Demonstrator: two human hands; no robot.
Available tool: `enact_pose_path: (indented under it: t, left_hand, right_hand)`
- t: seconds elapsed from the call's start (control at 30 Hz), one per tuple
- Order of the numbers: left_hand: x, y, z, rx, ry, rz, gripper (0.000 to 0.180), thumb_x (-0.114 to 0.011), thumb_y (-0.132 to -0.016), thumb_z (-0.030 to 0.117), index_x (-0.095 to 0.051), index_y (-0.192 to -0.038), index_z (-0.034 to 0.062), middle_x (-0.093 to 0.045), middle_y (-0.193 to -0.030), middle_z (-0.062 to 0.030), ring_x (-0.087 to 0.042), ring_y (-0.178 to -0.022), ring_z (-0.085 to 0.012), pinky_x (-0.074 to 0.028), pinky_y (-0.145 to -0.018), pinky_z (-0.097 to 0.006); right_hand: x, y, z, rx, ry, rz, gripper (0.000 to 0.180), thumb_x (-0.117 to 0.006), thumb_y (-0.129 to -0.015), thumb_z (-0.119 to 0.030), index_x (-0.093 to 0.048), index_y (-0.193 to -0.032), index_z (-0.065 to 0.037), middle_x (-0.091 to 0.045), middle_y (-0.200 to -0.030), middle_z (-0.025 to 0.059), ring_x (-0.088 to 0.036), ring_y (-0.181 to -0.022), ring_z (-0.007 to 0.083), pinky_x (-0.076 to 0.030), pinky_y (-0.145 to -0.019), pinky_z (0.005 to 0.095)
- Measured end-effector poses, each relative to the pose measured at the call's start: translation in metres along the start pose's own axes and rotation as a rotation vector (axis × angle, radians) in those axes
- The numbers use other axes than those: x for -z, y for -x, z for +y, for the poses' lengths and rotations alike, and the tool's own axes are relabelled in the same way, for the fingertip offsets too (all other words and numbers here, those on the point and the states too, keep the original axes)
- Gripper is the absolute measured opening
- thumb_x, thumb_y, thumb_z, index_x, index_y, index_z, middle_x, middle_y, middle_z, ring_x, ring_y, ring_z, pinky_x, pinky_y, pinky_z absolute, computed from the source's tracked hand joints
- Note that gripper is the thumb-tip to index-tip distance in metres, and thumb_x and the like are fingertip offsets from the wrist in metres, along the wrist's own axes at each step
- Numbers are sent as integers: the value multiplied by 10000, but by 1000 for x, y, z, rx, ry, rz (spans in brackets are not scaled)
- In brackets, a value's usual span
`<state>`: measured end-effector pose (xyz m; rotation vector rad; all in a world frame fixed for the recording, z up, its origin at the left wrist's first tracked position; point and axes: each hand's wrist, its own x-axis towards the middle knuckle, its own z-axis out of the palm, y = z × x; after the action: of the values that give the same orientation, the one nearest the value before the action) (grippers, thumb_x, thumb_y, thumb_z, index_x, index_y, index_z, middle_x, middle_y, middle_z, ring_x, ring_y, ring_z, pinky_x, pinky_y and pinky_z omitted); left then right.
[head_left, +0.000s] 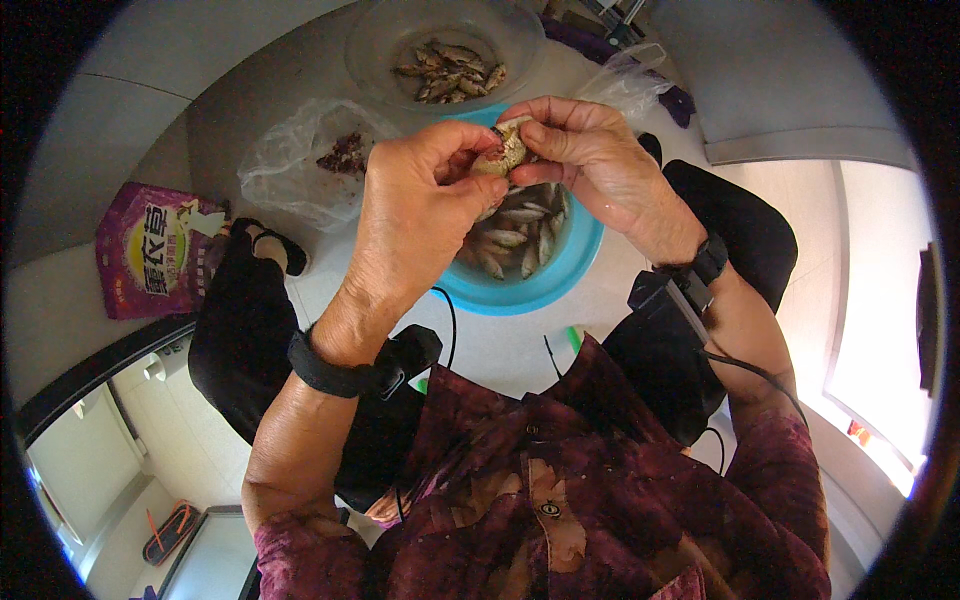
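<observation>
Both my hands are raised over a blue basin (540,302), gripping one small fish (508,150) between them. My left hand (420,195) pinches the fish's near left end between thumb and fingers. On its far right side, my right hand (598,155) presses with the thumb, fingers curled behind. The fish's pale, scaly side faces up, and reddish stains mark the fingertips around it. Part of its body is hidden by my fingers. Below, the basin holds several small silvery fish (528,235). I cannot make out any tool in either hand.
Beyond the blue basin stands a clear basin (365,50) with several darker fish (455,72). A clear plastic bag (285,165) with dark red scraps (345,153) lies left; another plastic bag (628,85) lies right. A purple package (125,250) stands far left. Cables hang from my wrist devices.
</observation>
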<state>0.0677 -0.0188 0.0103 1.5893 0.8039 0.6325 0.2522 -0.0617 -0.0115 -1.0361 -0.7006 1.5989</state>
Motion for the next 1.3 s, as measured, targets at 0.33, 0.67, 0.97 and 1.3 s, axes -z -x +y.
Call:
enact_pose_path:
  t: [0.33, 0.67, 0.97, 1.3]
  left_hand:
    - [-4, 0, -1, -15, 107, 5, 273, -650, -750, -58, -610, -1019, -39, -650, -873, -59, -608, -772, -101, -512, -685, -234]
    - [-3, -1, -4, 28, 35, -21, 233, -680, -732, -26, -629, -959, -32, -643, -828, -36, -585, -745, -75, -490, -649, -213]
    - [-6, 1, -4, 58, -59, 21, 141, -668, -718, -16, -640, -856, -23, -626, -752, -5, -565, -687, -55, -468, -608, -201]
    - [-10, 3, -4, 35, -138, 63, 106, -652, -716, -1, -625, -814, -32, -609, -719, -6, -550, -667, -49, -453, -584, -201]
  right_hand:
    - [-1, 0, 2, 4, 32, 6, 207, -584, -885, -134, -608, -1027, 14, -642, -952, 81, -639, -847, 167, -557, -744, 272]
    - [-1, 0, 4, -21, 38, 26, 205, -583, -882, -118, -605, -1020, 32, -647, -933, 100, -643, -823, 176, -561, -717, 276]
    - [-1, 1, 8, -51, 10, 37, 196, -595, -870, -109, -609, -1000, 38, -651, -911, 102, -645, -807, 184, -562, -706, 283]
    - [-3, 1, 11, -49, 42, 57, 190, -590, -865, -88, -607, -996, 49, -648, -904, 102, -644, -796, 179, -561, -701, 283]
